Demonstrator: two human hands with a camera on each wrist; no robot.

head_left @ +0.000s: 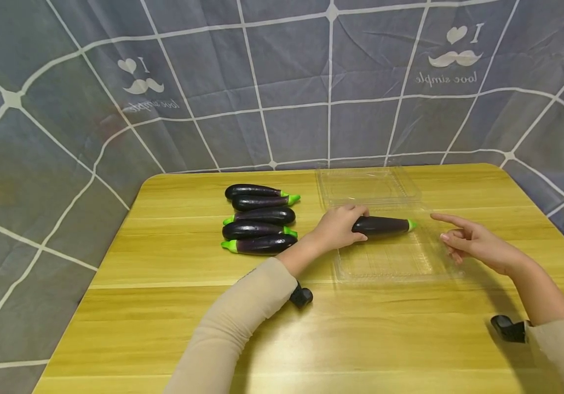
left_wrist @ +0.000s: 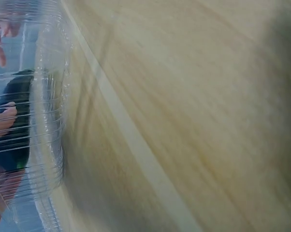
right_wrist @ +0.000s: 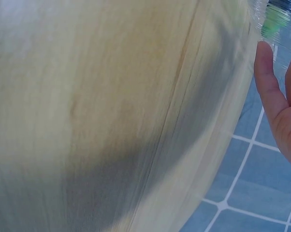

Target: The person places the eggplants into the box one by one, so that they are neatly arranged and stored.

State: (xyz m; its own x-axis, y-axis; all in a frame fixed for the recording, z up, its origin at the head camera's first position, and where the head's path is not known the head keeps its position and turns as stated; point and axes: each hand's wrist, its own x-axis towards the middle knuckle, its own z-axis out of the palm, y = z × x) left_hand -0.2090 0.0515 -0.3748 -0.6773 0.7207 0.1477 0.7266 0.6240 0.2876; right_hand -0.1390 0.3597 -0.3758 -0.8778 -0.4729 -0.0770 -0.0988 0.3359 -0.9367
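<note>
A dark purple eggplant (head_left: 384, 225) lies lengthwise at the clear plastic clamshell box (head_left: 385, 271), its green stem end pointing right. My left hand (head_left: 339, 229) grips its other end, thumb on the near side and fingers over the far side. Through the ribbed plastic wall in the left wrist view, the same eggplant (left_wrist: 12, 121) shows with fingers against it. Beside the box's right edge, my right hand (head_left: 481, 243) holds nothing; its index finger points toward the box and the other fingers are loosely bent. Whether the eggplant touches the box floor, I cannot tell.
Several eggplants (head_left: 262, 215) lie in a stacked row left of the box, stems facing either way. The box's clear lid (head_left: 361, 186) is folded back toward the grey checked curtain (head_left: 292, 131). Everything rests on a wooden table (head_left: 361, 339).
</note>
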